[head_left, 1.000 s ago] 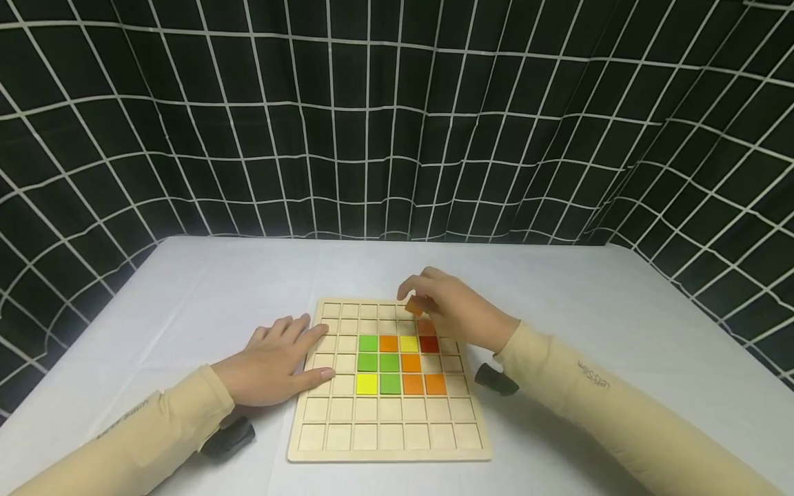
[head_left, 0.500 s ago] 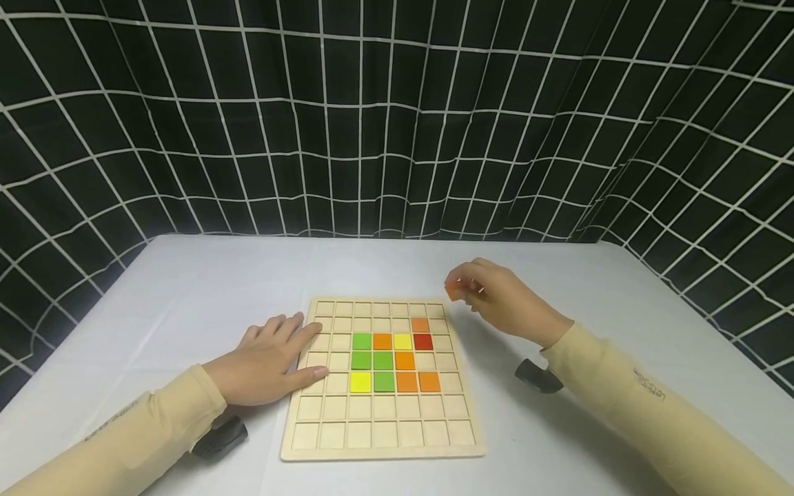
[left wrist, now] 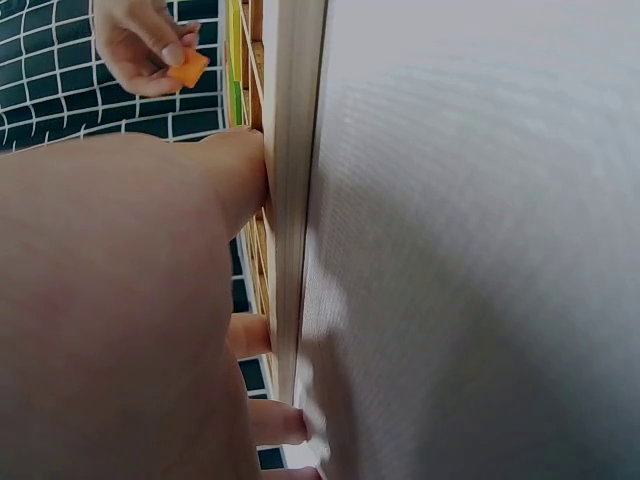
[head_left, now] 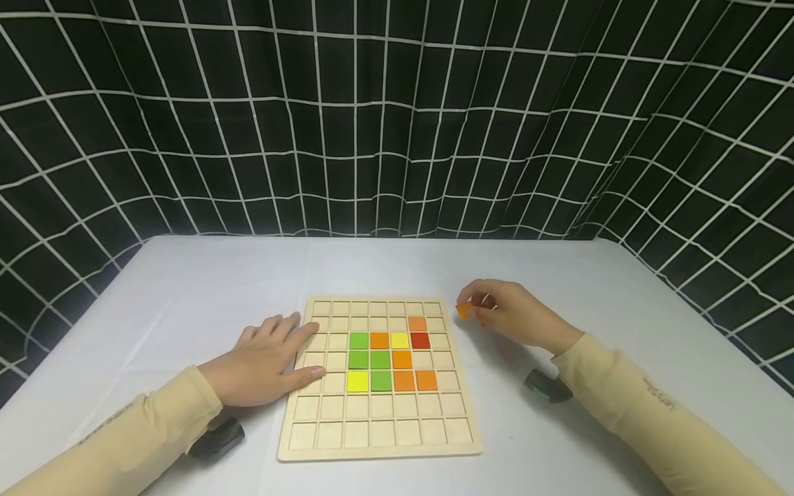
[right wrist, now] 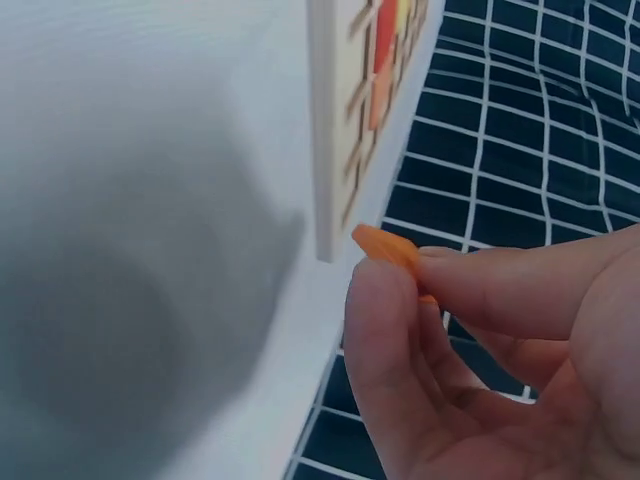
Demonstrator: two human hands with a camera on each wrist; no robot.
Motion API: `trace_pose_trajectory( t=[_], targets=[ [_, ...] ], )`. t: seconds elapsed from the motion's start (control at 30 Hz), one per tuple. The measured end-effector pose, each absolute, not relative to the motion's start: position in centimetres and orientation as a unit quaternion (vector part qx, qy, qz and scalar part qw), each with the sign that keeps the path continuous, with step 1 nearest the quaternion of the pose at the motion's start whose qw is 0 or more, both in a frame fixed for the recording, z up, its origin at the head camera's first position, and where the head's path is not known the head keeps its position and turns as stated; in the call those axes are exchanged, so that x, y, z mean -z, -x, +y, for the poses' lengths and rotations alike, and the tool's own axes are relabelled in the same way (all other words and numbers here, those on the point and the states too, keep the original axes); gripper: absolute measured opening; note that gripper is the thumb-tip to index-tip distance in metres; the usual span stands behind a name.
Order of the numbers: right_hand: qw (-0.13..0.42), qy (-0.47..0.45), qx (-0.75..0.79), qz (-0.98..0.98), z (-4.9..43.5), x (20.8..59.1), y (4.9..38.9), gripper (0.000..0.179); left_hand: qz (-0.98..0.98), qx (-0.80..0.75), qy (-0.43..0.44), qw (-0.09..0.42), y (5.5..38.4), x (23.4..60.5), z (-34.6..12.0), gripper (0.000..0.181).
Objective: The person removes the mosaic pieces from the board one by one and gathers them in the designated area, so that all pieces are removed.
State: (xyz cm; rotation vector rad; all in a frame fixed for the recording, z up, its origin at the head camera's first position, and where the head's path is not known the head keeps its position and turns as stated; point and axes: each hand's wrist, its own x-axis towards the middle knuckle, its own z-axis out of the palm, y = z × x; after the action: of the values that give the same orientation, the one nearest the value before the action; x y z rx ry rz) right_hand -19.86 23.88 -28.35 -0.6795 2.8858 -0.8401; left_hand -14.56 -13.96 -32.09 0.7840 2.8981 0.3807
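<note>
Thumb and fingertips of my right hand (head_left: 511, 313) pinch an orange square tile (head_left: 464, 311) just off the top right corner of a wooden grid board (head_left: 382, 434). In the right wrist view that orange tile (right wrist: 388, 246) sticks out past the fingertips, apart from the board. My left hand (head_left: 263, 362) rests along the board's left edge, its thumb and index finger on the frame and outer cells. Green tiles (head_left: 380, 359), yellow tiles (head_left: 357, 381), orange tiles (head_left: 404, 381) and one red tile (head_left: 420, 340) lie in the middle cells.
A white cloth-covered table (head_left: 248, 269) carries the board. Behind and beside it hangs a dark curtain (head_left: 347, 124) with a white grid. Dark wrist devices (head_left: 548, 386) sit under both sleeved forearms.
Holding the orange tile, my right hand has moved right from over the board's top right cells, then dropped a little beside the corner. The left hand stays on the board's edge.
</note>
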Motion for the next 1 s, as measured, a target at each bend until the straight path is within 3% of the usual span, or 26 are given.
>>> trace_pose_trajectory(
  t=[0.43, 1.0],
  targets=[
    [0.063, 0.186, 0.241, 0.950, 24.2, 29.9, 20.3, 0.012, 0.957, -0.125, -0.256, 0.059, 14.6, 32.4, -14.1, 0.078],
    [0.074, 0.219, 0.215, 0.949, 24.7, 30.3, 20.3, 0.023, 0.957, -0.123, -0.257, 0.057, 14.5, 32.1, -14.0, 0.077]
  ],
)
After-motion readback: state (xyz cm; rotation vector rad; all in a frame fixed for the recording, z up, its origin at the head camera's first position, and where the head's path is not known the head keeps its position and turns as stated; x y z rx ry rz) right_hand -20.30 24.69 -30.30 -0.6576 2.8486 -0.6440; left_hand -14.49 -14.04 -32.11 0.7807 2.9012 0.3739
